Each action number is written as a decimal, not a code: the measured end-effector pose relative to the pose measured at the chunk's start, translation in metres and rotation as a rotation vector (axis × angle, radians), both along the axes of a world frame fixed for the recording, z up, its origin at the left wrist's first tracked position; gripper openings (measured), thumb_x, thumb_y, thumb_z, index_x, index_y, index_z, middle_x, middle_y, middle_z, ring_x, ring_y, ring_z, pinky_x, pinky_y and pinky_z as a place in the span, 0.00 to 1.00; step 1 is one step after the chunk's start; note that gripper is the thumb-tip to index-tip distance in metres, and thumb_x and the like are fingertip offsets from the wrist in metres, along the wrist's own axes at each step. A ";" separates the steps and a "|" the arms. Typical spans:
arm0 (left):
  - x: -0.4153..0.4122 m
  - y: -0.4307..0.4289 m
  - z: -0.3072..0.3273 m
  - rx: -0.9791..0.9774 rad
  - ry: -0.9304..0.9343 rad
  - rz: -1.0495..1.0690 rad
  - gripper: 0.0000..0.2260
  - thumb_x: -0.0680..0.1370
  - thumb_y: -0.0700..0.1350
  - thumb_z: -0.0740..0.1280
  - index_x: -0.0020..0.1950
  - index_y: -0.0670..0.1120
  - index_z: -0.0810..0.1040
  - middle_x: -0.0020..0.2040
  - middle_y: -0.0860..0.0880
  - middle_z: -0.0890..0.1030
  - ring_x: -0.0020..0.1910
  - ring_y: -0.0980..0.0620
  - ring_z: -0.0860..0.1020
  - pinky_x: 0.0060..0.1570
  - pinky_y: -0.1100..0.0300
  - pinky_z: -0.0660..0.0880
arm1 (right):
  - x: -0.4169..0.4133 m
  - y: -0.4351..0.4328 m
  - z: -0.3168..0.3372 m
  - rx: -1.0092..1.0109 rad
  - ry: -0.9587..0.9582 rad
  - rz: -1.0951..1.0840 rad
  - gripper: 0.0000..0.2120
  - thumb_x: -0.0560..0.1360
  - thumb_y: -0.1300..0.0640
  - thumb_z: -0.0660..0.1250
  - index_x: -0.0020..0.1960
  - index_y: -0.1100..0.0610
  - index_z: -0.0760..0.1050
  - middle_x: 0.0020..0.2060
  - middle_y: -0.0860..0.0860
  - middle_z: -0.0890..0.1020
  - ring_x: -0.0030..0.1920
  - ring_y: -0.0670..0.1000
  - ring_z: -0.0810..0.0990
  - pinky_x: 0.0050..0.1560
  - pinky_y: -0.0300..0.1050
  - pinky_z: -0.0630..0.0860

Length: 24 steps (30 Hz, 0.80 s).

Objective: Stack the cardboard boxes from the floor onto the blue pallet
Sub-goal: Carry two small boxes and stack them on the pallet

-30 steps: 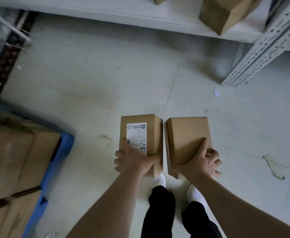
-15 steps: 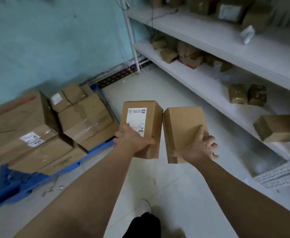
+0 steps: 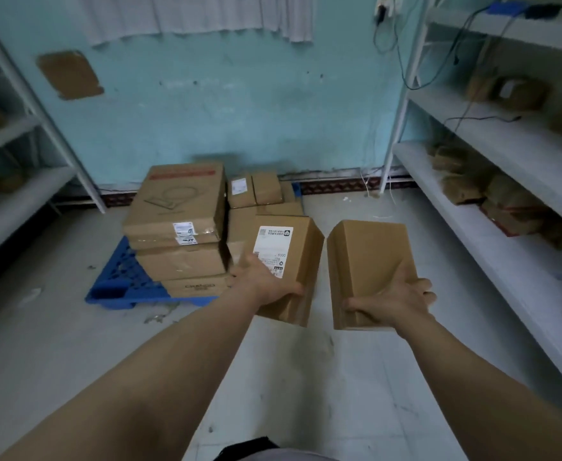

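Storeroom, head view: a person holds two small cardboard boxes at arm's length, ctr-right of the frame, above a pale, scuffed floor (image 3: 339, 377). The left hand (image 3: 266, 284) grips the near end of the labelled box (image 3: 298, 261), lying over the top face and covering the lower corner of its white printed label (image 3: 272, 247). The right hand (image 3: 396, 301) grips the near end of the plain box (image 3: 369, 257), fingers curled round its right edge. Both boxes are oblong, smooth brown card w/ sharp corners. Their long axes run up the frame, near ends toward the camera and far ends toward the wall – side by side, w/ a narrow gap between.

The blue pallet (image 3: 116, 281) sits on the floor at ctr-left, close to the turquoise wall (image 3: 206, 104). It is plastic w/ an open grid top, and its near-left part is bare. On it, three broad flat boxes are stacked; the top box (image 3: 176, 201) has a red strip along its far edge and white stickers on its near side. Smaller boxes (image 3: 254, 191) sit at the pallet's rear right – just beyond the labelled box in frame.

White metal shelves (image 3: 505, 207) w/ blurred brown parcels fill the right edge. More shelving (image 3: 17, 194) runs down the left edge.
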State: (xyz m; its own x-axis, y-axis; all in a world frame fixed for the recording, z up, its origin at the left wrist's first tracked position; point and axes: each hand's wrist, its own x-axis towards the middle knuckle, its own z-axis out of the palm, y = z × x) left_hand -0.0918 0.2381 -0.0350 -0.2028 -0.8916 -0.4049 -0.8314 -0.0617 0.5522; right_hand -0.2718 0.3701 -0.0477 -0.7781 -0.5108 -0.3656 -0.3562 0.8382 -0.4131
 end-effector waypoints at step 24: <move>-0.072 -0.301 -0.045 0.116 0.004 0.291 0.60 0.45 0.65 0.76 0.70 0.51 0.52 0.66 0.42 0.66 0.65 0.40 0.66 0.62 0.43 0.72 | -0.089 -0.347 -0.034 0.123 -0.028 0.241 0.71 0.51 0.33 0.78 0.75 0.47 0.31 0.68 0.60 0.52 0.68 0.63 0.57 0.65 0.68 0.64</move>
State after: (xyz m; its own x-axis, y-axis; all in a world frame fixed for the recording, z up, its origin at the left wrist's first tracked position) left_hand -0.1639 -0.0632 -0.0800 0.0527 -0.8601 -0.5074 -0.7674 -0.3600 0.5306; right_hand -0.3613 0.0235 -0.0819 -0.6280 -0.6304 -0.4562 -0.5414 0.7751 -0.3257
